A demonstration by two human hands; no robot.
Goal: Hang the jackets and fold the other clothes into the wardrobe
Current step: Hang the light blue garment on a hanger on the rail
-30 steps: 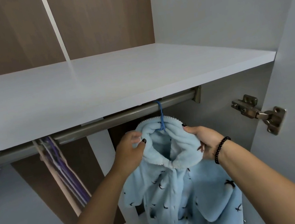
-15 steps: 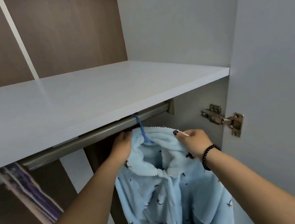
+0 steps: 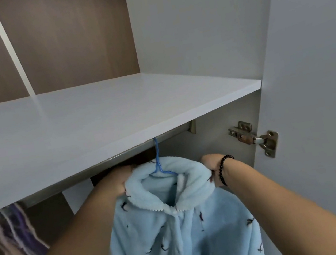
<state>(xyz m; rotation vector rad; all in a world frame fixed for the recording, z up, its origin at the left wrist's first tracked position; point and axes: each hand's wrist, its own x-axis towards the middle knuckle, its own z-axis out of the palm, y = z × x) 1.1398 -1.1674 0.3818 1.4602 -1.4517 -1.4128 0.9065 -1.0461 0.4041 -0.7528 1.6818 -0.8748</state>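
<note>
- The light blue fleece jacket [image 3: 180, 232] hangs on a blue wire hanger [image 3: 160, 168] whose hook goes up over the metal rail [image 3: 122, 155], just under the front edge of the white shelf [image 3: 99, 121]
- The left hand [image 3: 117, 183] reaches up from the lower left with the forearm stretched toward the rail; it grips the left side of the jacket's collar [image 3: 191, 181], fingers curled into the fleece and mostly hidden behind it
- The right hand [image 3: 211, 163] comes in from the lower right, wrist bent, and grips the right side of the collar; its fingertips are tucked behind the fabric, so exactly how they lie cannot be told
- A black bead bracelet [image 3: 223, 170] sits on the right wrist
- Both hands are level with each other, just below the rail, on either side of the hanger's hook
- Further left along the rail, well apart from the jacket, purple and pale garments [image 3: 17, 235] hang, blurred
- To the right of the rail's end, a metal hinge [image 3: 255, 138] joins the wardrobe's side panel to the open door [image 3: 318, 102]
</note>
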